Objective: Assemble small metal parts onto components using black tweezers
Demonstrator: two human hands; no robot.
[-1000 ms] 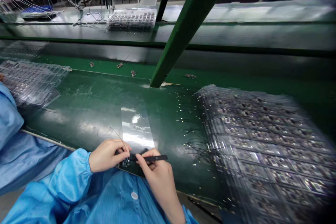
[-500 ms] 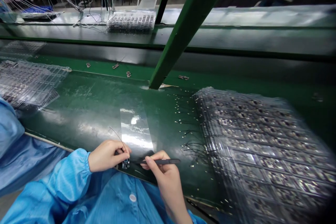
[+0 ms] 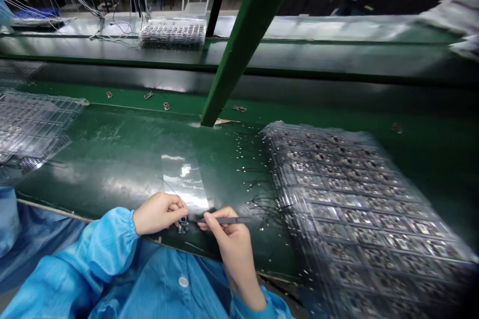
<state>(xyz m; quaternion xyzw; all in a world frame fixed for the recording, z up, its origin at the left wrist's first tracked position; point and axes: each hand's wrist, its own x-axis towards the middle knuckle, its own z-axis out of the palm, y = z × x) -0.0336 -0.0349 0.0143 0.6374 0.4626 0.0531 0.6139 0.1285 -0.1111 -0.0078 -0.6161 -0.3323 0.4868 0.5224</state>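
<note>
Near the front edge of the green bench, my left hand (image 3: 161, 212) pinches a small circuit board (image 3: 183, 224). A thin dark wire (image 3: 168, 185) rises from those fingers and curves to the upper left. My right hand (image 3: 230, 237) is closed around dark tweezers (image 3: 234, 220), held almost level. The tweezers' tips point left at the board; whether they touch it I cannot tell. Just beyond both hands lies a clear plastic sheet (image 3: 185, 184) with bright reflections on the bench.
A tall stack of clear trays (image 3: 359, 199) filled with small boards stands on the right, with loose thin wires (image 3: 258, 189) beside it. More trays (image 3: 33, 119) lie at left. A green post (image 3: 243, 50) slants up from the bench. A neighbour's blue sleeve (image 3: 7, 219) shows at left.
The view has shifted, so the bench and trays appear farther left. My left hand with the board sits slightly closer to the tweezers. Both hands keep their holds.
</note>
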